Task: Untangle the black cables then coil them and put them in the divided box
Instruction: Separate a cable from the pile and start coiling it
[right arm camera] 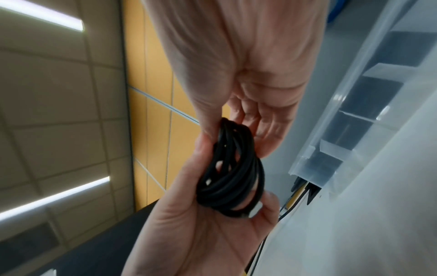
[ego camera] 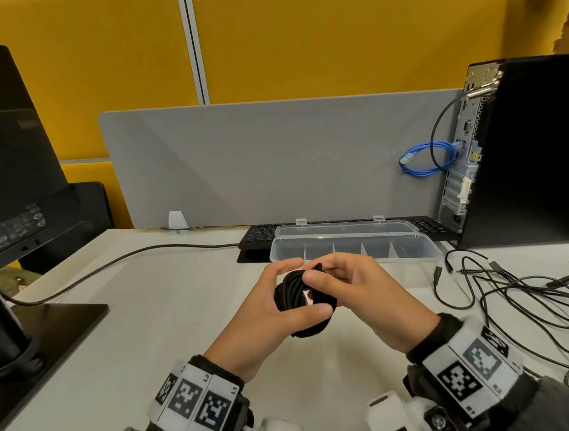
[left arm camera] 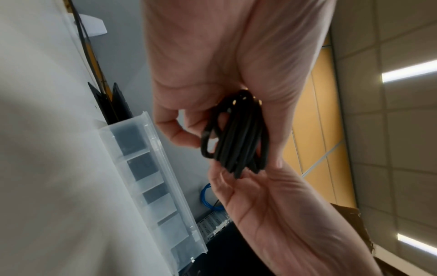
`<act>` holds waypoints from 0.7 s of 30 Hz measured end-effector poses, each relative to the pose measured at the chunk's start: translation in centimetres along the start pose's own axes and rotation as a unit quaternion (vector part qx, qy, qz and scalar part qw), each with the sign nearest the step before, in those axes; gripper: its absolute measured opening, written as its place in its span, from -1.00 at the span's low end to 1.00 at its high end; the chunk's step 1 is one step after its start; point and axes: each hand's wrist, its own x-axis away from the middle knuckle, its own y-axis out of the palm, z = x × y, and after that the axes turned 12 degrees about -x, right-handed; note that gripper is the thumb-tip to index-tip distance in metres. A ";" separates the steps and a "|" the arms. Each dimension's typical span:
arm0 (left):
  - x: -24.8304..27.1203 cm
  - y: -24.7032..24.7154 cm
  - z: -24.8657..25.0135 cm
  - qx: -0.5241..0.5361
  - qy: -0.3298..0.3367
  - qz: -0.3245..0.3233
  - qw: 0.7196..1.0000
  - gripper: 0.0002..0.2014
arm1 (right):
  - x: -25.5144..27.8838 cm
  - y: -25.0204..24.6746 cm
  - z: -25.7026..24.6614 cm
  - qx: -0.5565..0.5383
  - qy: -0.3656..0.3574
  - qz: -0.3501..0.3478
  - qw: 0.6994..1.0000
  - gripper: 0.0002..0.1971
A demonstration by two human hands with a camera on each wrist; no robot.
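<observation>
Above the middle of the white desk I hold a coil of black cable [ego camera: 295, 291] between both hands. My left hand [ego camera: 270, 304] grips its near side, thumb across the loops. My right hand [ego camera: 345, 277] pinches its top from the right. In the left wrist view the coil [left arm camera: 236, 138] hangs from the left hand [left arm camera: 212, 65]; in the right wrist view the coil [right arm camera: 231, 173] sits below the right hand [right arm camera: 236, 65]. The clear divided box [ego camera: 427, 249] lies just behind the hands with its lid open; the compartments I can see hold nothing. A tangle of black cables [ego camera: 523, 292] is spread on the desk at right.
A monitor [ego camera: 4, 171] on a black base [ego camera: 45, 325] stands at left, its cable [ego camera: 125, 260] crossing the desk. A black keyboard [ego camera: 260, 234] lies behind the box. A computer tower [ego camera: 528, 149] with a blue cable [ego camera: 426, 163] stands at back right, before a grey partition [ego camera: 271, 161].
</observation>
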 end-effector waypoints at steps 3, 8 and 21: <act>0.0 0.1 0.2 -0.040 0.001 -0.023 0.999 -0.36 | 0.1 0.3 0.0 0.053 -0.027 0.003 0.998 -0.83; -0.1 0.1 0.1 -0.047 -0.006 -0.029 0.998 -0.30 | 0.1 0.8 0.1 0.111 -0.054 0.011 0.992 -0.89; -0.1 -0.2 0.5 0.071 0.001 -0.047 0.996 -0.45 | 0.1 0.7 0.1 0.040 -0.046 0.027 0.998 -0.84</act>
